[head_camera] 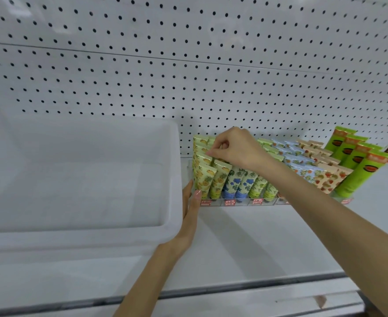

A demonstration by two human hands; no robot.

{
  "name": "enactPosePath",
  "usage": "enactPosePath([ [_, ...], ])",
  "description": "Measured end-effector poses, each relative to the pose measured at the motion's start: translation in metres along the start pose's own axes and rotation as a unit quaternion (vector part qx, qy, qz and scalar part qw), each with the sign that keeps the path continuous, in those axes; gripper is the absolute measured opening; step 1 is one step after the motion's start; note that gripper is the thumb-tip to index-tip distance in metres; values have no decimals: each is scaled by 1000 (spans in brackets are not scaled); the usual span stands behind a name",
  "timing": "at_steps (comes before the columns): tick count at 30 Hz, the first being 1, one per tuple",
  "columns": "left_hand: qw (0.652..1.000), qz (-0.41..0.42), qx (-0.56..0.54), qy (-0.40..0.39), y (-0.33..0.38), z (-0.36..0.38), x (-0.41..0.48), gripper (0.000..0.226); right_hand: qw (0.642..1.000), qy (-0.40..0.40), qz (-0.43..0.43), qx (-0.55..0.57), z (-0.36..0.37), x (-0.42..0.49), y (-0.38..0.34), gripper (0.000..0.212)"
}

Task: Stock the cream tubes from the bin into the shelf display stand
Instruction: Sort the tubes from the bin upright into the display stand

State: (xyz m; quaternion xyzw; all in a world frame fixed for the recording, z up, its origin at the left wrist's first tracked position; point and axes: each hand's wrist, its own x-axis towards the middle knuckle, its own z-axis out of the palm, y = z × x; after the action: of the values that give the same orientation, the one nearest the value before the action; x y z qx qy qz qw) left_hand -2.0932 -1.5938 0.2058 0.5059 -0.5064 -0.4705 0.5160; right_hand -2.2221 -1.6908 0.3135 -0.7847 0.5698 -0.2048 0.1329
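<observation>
Noted matt white plastic on bin (74,239); glossy printed plastic on cream tubes (218,179); clear smooth plastic on display stand (241,202); white painted perforated metal on pegboard (188,65); smooth satin white on shelf (234,248).

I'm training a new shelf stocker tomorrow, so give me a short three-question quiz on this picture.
1. True or false: the right hand pinches the top of a yellow tube in the display stand.
2. The left hand: A) grips a blue tube; B) lies straight-fingered against the stand's left end; C) hangs below the shelf.
3. Fill in: the white bin sits to the stand's ____.
Key: 1 true; 2 B; 3 left.
</observation>
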Motion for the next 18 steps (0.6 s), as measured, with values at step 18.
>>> enactPosePath([
  [18,997,-23,70,24,-13,13,10,77,999,24,3,30,-52,-66,78,6],
])
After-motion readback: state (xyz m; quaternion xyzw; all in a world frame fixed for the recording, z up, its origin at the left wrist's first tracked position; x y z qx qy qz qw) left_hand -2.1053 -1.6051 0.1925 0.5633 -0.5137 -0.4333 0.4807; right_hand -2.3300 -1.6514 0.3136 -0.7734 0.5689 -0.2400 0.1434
